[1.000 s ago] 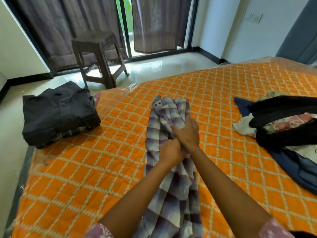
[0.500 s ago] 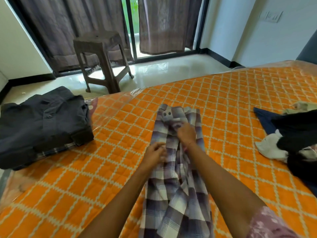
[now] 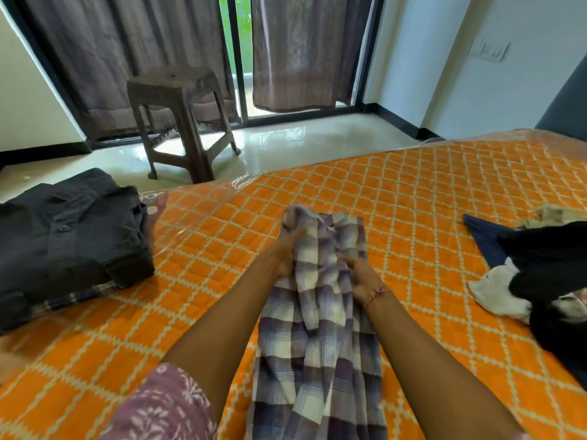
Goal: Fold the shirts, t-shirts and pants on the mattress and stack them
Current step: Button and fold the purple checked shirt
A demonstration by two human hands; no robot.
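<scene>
A purple-and-white plaid shirt (image 3: 320,338) lies lengthwise down the middle of the orange quilted mattress (image 3: 397,198). My left hand (image 3: 287,249) grips its far left part near the collar, which is bunched and lifted. My right hand (image 3: 360,274) grips the cloth on its right side, a red thread at the wrist. At the mattress's left corner sits a stack of folded dark clothes (image 3: 63,246) with a plaid edge showing beneath. A loose heap of unfolded clothes (image 3: 540,268), black, navy and white, lies at the right.
A brown plastic stool (image 3: 181,122) stands on the glossy floor beyond the mattress's far edge, before curtained glass doors (image 3: 241,55). Clear plastic wrap covers the mattress's edges. White walls close the room at the right.
My left hand has moved forward to the collar end and taken hold there, lifting and bunching it. My right hand has drawn back a little along the shirt's right side.
</scene>
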